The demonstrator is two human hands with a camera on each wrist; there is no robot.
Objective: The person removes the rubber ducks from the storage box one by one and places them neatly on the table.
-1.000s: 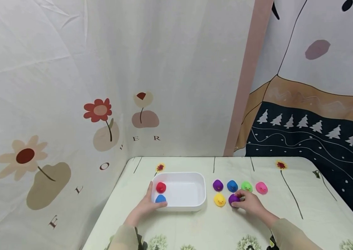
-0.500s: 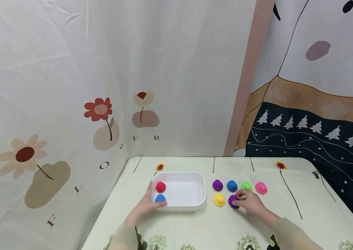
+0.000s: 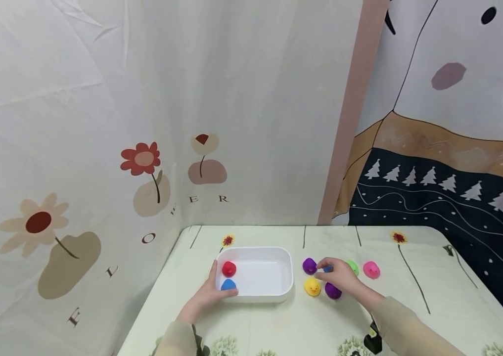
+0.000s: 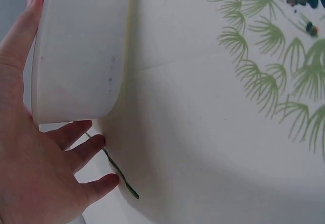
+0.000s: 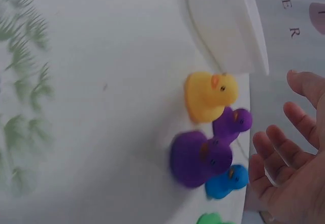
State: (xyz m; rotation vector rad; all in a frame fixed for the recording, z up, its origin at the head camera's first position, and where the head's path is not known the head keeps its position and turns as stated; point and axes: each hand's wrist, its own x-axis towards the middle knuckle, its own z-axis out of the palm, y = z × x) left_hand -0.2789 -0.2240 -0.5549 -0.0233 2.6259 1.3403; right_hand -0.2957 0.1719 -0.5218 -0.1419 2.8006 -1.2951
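Note:
My left hand (image 3: pixel 206 295) grips the left end of a white plastic tray (image 3: pixel 263 274), its thumb along the near wall. Inside, against that end, sit a red rubber duck (image 3: pixel 229 269) and a blue rubber duck (image 3: pixel 228 284). My right hand (image 3: pixel 342 275) hovers over the table ducks with thumb and fingers apart and nothing between them. It partly covers a second blue duck (image 3: pixel 328 268) and a green duck (image 3: pixel 353 267). Just in front of it lie a purple duck (image 3: pixel 333 291) and a yellow duck (image 3: pixel 312 287); another purple duck (image 3: pixel 309 266) is beyond its fingertips.
A pink duck (image 3: pixel 371 270) ends the back row on the right. The flower-print tablecloth (image 3: pixel 393 316) covers the table, which meets a hanging white curtain (image 3: pixel 255 123) at the back. Dark patterned fabric (image 3: pixel 447 207) hangs along the right.
My right hand has let go of the front purple duck and moved up and left over the blue duck. The purple duck stays in the front row. My left hand keeps its place on the tray.

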